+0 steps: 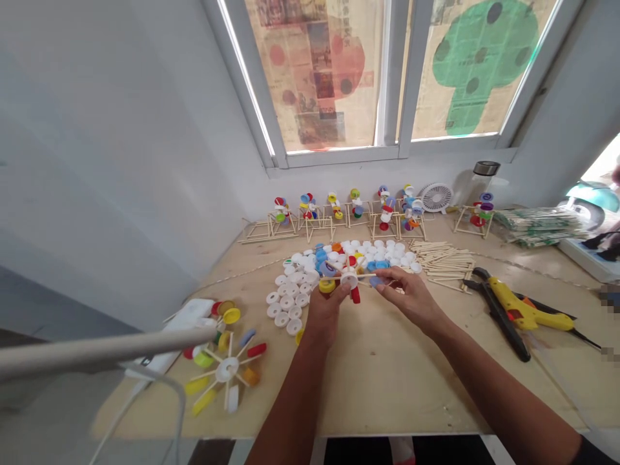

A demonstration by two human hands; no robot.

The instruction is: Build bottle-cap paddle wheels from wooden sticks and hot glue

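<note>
Meanwhile: raised cap wheel held in both hands

Left to right: a second cap wheel (227, 369) lies flat on the desk (387, 394). The left hand (325, 311) grasps the raised stick-and-cap wheel (349, 279) at its near side; the right hand (411, 298) pinches one of its sticks. Loose bottle caps (290, 297) spread behind, with a hot glue gun (526, 314) at right. Open desk runs to the front edge.
</note>
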